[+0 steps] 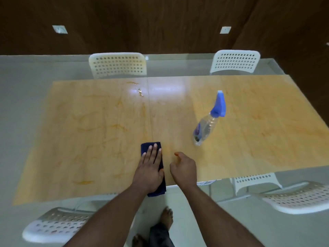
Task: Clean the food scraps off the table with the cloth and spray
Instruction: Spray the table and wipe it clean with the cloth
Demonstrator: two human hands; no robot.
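bare feet (166, 218) on the pale floor, and above them two forearms reached over the near edge of the table (249, 139).

the left hand (149, 168) lay flat, fingers stretched and together, pressing a folded dark blue cloth (161, 190) onto the wood-look top; the cloth's near end hung just past the table edge. the right hand (183, 168) hovered just beside it, empty, fingers loosely curled with the thumb out, touching nothing. a clear spray bottle (204, 129) with a blue trigger head stood on the table to the right, beyond the right hand and apart from it. small food scraps (140, 91) sat near the far side of the table, well apart from the cloth, with faint orange smears across the left half. white perforated chairs (117, 65) stood around the table.
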